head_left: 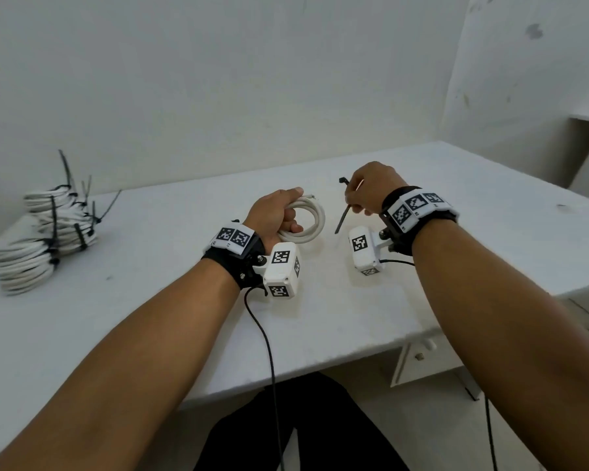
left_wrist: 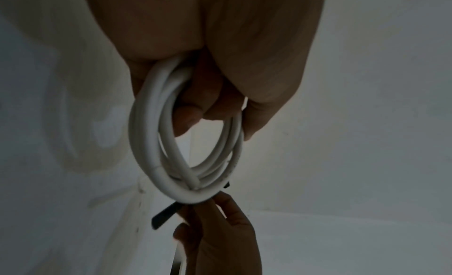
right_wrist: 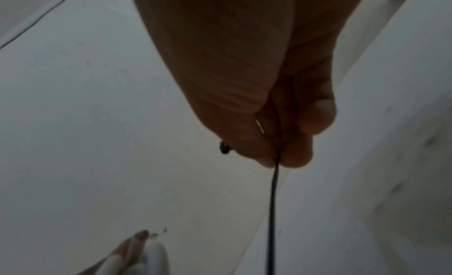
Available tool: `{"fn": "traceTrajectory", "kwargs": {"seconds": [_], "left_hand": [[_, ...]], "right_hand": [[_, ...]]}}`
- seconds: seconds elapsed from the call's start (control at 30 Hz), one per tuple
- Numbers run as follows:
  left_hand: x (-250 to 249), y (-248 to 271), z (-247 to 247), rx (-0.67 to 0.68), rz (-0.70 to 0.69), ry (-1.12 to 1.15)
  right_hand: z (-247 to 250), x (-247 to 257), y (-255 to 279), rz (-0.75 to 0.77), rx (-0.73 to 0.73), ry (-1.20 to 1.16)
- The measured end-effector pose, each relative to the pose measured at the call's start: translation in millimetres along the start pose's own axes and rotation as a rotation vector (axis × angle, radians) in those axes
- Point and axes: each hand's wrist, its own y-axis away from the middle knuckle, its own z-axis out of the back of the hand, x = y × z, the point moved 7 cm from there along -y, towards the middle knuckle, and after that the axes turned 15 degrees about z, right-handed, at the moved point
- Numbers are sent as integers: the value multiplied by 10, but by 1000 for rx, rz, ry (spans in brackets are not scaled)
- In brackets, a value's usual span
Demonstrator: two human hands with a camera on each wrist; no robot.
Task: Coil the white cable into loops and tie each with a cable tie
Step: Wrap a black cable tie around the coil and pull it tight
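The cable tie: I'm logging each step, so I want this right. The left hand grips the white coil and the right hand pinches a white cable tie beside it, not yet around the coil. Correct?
One thing is wrong: the cable tie is black, not white, as the head view shows. The rest stands: the left hand grips the white coil, and the right hand pinches the tie beside it, not yet around the coil.

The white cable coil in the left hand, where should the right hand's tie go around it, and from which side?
Wrap the free far arc of the white cable coil, opposite where the left hand grips the bundle. All strands lie gathered and bare there. Probably come in from the person's right, where the right hand already pinches the black cable tie, passing its tail through the coil's open middle.
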Motion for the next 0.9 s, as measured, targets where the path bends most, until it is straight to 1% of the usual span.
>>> {"fn": "traceTrajectory", "kwargs": {"seconds": [0.07,0.17,0.23,0.33,0.4,0.43,0.5,0.6,0.67,0.73,0.77,0.83,0.9], "left_hand": [[-5,17,233,-15,-7,11],[2,48,496,-18,-20,42],[17,59,629,-34,-25,56],[38,58,758,-66,-27,43],[62,54,835,-101,-27,15],[78,53,863,-113,-22,0],[101,58,881,-114,-14,-13],[74,65,843,-85,-60,-58],[58,61,799,-34,-99,-91],[36,83,779,-4,-146,-79],[27,87,781,-10,-166,-68],[-2,118,762,-38,-196,-71],[-26,123,787,-81,-206,-47]], "right_hand": [[-158,196,-170,23,-56,-105],[-375,419,-372,34,-197,-287],[-537,543,-458,44,-243,-387],[-855,717,-470,54,-162,-593],[-1059,798,-411,51,-62,-783],[-1139,820,-380,46,-4,-832],[-1212,833,-332,47,99,-844],[-1169,852,-285,92,170,-843],[-1151,840,-260,117,217,-804],[-1168,784,-261,90,244,-805],[-1179,762,-263,71,242,-818],[-1165,775,-254,53,214,-827],[-1151,828,-238,46,182,-917]]}}
